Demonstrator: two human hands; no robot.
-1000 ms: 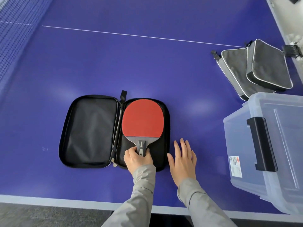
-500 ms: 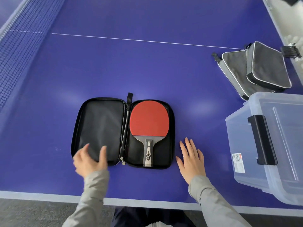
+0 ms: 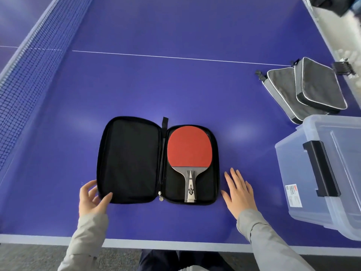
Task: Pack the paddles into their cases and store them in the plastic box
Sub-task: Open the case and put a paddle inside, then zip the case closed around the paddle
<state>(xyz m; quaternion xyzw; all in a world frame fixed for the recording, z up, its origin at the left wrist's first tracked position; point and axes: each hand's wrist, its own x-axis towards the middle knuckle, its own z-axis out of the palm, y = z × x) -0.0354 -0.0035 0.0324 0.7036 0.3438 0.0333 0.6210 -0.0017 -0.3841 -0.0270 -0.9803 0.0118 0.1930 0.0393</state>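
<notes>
A black zip case [image 3: 130, 161] lies open flat on the blue table near its front edge. A paddle [image 3: 188, 145] with red rubber and a grey handle rests in the case's right half, handle toward me. My left hand [image 3: 91, 198] is at the case's lower left corner, thumb lying on the inner lining and fingers spread along the outer edge. My right hand [image 3: 238, 192] rests flat on the table just right of the case, fingers straight. The clear plastic box [image 3: 289, 163] with a black latch stands at the right, its lid on.
Two closed grey-and-black paddle cases [image 3: 316, 85] lie overlapping at the back right, behind the box. The net [image 3: 29, 71] runs along the left side. The table's white front edge [image 3: 175, 244] is close to my body.
My left hand let go of the paddle handle and moved left to the lower left corner of the open case. My right hand stayed flat beside the case.
</notes>
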